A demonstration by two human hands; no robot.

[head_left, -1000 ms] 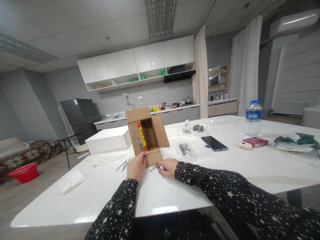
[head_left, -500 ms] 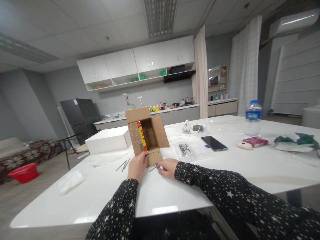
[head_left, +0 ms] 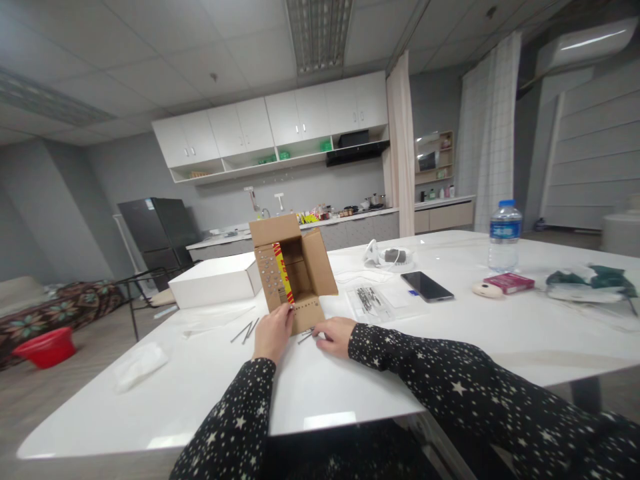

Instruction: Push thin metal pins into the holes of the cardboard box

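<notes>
The left hand (head_left: 274, 331) is half closed, fingertips at the lower flap of an open cardboard carton (head_left: 321, 265), set back from the bench's (head_left: 345, 393) front edge; what they cover, or grip, I cannot tell. The right hand (head_left: 335, 336) curls over the ends of thin metal rods (head_left: 305, 337), its hold on them hidden. The carton's interior is deeply shadowed. Behind, a clear pouch (head_left: 395, 308) seems to contain dark slivers. Toward the bench's far-left corner, the carton overlaps a closed white box (head_left: 213, 283).
</notes>
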